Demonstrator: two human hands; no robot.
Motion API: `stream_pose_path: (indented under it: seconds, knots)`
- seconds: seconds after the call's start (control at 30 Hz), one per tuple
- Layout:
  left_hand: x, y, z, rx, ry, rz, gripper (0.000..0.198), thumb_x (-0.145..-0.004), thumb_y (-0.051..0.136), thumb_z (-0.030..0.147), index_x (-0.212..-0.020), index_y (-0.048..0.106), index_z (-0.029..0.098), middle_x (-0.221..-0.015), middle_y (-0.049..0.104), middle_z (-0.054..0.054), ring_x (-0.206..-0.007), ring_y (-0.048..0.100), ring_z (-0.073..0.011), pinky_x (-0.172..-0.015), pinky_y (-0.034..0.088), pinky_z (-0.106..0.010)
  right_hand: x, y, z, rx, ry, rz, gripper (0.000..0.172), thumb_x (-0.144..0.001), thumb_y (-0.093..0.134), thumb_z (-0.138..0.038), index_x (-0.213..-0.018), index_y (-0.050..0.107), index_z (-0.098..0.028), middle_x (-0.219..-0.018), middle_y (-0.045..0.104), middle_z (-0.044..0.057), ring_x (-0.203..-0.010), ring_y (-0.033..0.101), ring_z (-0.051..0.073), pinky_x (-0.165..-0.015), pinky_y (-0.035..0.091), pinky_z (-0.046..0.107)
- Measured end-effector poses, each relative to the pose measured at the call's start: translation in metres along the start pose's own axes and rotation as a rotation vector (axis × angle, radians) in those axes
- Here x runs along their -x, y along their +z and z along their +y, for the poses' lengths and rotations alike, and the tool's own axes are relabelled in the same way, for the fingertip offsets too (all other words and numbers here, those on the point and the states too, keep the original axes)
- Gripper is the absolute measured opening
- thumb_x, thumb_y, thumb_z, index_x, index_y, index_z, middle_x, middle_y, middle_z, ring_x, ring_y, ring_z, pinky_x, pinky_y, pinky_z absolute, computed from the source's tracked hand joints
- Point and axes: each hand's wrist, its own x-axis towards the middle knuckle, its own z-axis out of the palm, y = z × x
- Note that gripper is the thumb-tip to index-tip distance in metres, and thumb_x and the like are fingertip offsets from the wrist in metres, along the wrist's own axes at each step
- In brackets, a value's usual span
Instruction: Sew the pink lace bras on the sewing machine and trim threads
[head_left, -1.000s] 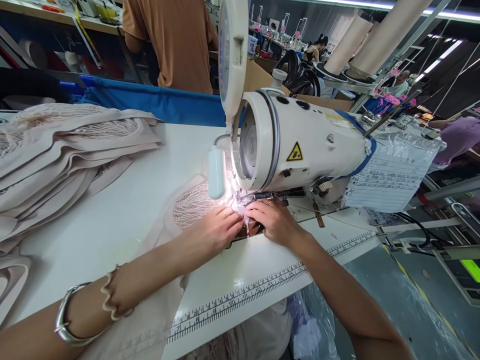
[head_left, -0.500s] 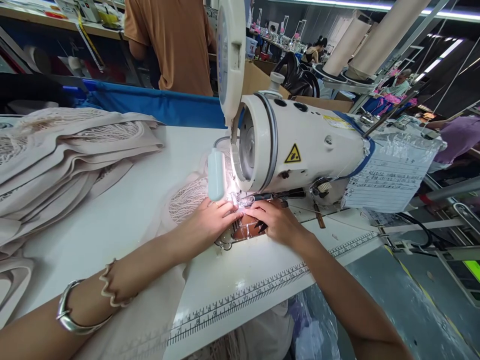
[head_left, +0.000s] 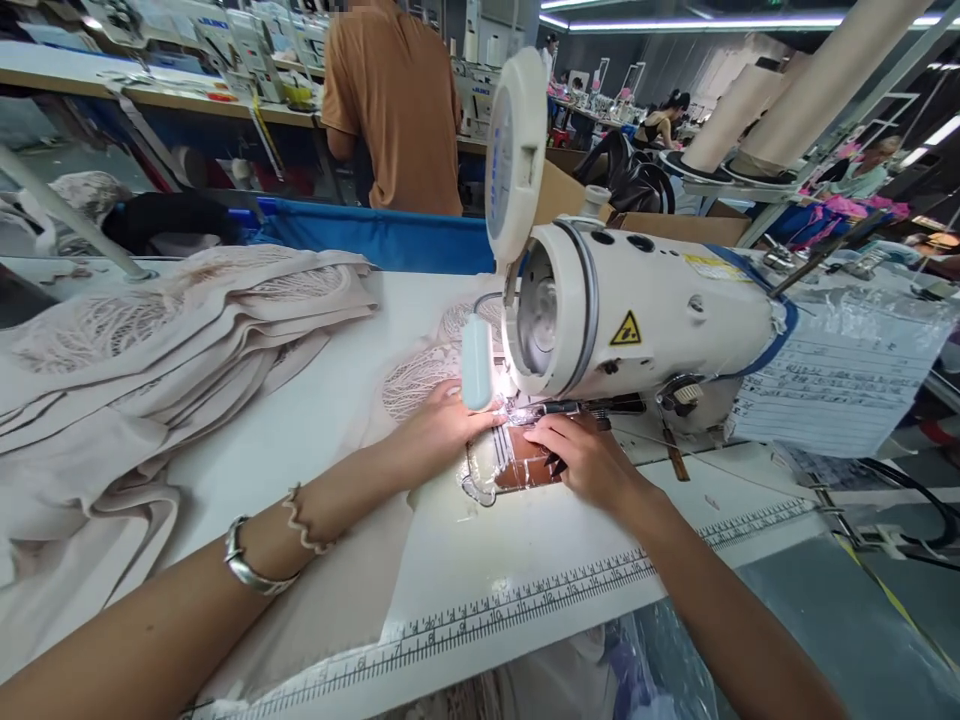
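My left hand (head_left: pixel 442 428) lies over beige lace fabric (head_left: pixel 420 380) at the sewing machine (head_left: pixel 637 300). Its thumb and forefinger come together on the cloth beside the lit needle area, which is partly hidden by a pale green lamp (head_left: pixel 477 362). A little to the right, my right hand (head_left: pixel 589 455) is curled with its fingertips near the presser foot. Dark pointed tips of what look like thread snips (head_left: pixel 556 465) stick out under its fingers; the rest is hidden. From under my left forearm, plain beige cloth (head_left: pixel 337 590) spreads toward the table's front edge.
A stack of beige lace pieces (head_left: pixel 285 300) covers the table's left side. A printed ruler (head_left: pixel 517 605) runs along the front edge. Behind stands a blue cloth barrier (head_left: pixel 375 238) and a person in a brown shirt (head_left: pixel 409 110). A handwritten sheet (head_left: pixel 840 370) hangs at right.
The view has turned left, so everything sits further right and lower. My fingertips, nearly touching before, now have a small gap between them. Both hands stay at the needle area.
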Motion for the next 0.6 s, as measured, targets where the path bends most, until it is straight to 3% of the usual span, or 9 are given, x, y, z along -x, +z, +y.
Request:
stream_pose_path:
  seconds: [0.13,0.2,0.27,0.33,0.4,0.5,0.53,0.6]
  knots:
    - [-0.003,0.003,0.005,-0.044,-0.455,0.100,0.037,-0.101,0.034,0.027,-0.121,0.064,0.019,-0.110,0.068,-0.013,-0.102,0.062,-0.0301,-0.088,0.050,-0.045,-0.006,-0.005,-0.002,-0.030,-0.038,-0.021,0.033,-0.083,0.039,0.004,-0.089,0.062,-0.019,-0.084,0.064,0.005,-0.079,0.059,0.019,-0.070,0.047,0.030]
    - [-0.003,0.002,0.001,-0.077,-0.544,0.129,0.039,-0.100,0.039,0.031,-0.128,0.059,0.013,-0.116,0.064,-0.018,-0.107,0.061,-0.0347,-0.093,0.048,-0.050,-0.009,-0.010,-0.006,-0.027,-0.044,-0.055,0.034,-0.076,0.038,0.006,-0.084,0.058,-0.020,-0.080,0.060,0.005,-0.074,0.056,0.019,-0.064,0.043,0.029]
    - [0.003,-0.006,-0.009,-0.091,-0.525,0.129,0.050,-0.095,0.049,0.036,-0.139,0.050,0.012,-0.131,0.059,-0.019,-0.122,0.054,-0.0369,-0.102,0.044,-0.050,-0.008,-0.016,-0.012,-0.021,-0.034,-0.118,0.033,-0.070,0.039,0.006,-0.081,0.055,-0.020,-0.075,0.058,0.003,-0.068,0.052,0.018,-0.059,0.038,0.027]
    - [0.018,-0.024,-0.024,-0.098,-0.513,0.139,0.063,-0.093,0.052,0.041,-0.147,0.038,0.011,-0.145,0.049,-0.020,-0.135,0.045,-0.0363,-0.110,0.039,-0.048,-0.003,-0.022,-0.020,-0.027,-0.005,-0.173,0.033,-0.069,0.039,0.006,-0.080,0.054,-0.020,-0.072,0.057,0.001,-0.063,0.051,0.016,-0.056,0.035,0.026]
    - [0.043,-0.051,-0.042,-0.151,-0.571,0.225,0.068,-0.095,0.045,0.042,-0.150,0.028,0.005,-0.154,0.037,-0.024,-0.143,0.034,-0.0382,-0.115,0.031,-0.052,0.007,-0.026,-0.030,-0.030,0.017,-0.161,0.032,-0.071,0.039,0.005,-0.082,0.055,-0.020,-0.070,0.060,0.000,-0.061,0.052,0.015,-0.056,0.034,0.025]
    - [0.091,-0.094,-0.065,-0.415,-0.851,0.525,0.067,-0.098,0.040,0.039,-0.149,0.024,0.000,-0.157,0.026,-0.028,-0.145,0.024,-0.0427,-0.116,0.021,-0.061,0.026,-0.023,-0.043,-0.018,0.032,-0.060,0.030,-0.076,0.040,0.001,-0.088,0.057,-0.020,-0.067,0.061,-0.001,-0.057,0.052,0.014,-0.055,0.033,0.024]
    - [0.108,-0.105,-0.070,-0.453,-0.934,0.523,0.063,-0.097,0.043,0.036,-0.145,0.029,-0.003,-0.155,0.028,-0.030,-0.142,0.026,-0.0448,-0.114,0.025,-0.062,0.032,-0.020,-0.046,-0.014,0.042,-0.033,0.029,-0.076,0.041,0.000,-0.089,0.057,-0.020,-0.065,0.060,-0.002,-0.054,0.051,0.014,-0.054,0.033,0.024]
    - [0.136,-0.120,-0.078,-0.444,-0.980,0.442,0.045,-0.093,0.046,0.026,-0.128,0.048,-0.003,-0.138,0.049,-0.030,-0.130,0.043,-0.0440,-0.105,0.038,-0.060,0.040,-0.013,-0.051,0.000,0.062,0.005,0.031,-0.073,0.040,0.000,-0.089,0.056,-0.021,-0.060,0.057,-0.004,-0.049,0.049,0.014,-0.053,0.032,0.023]
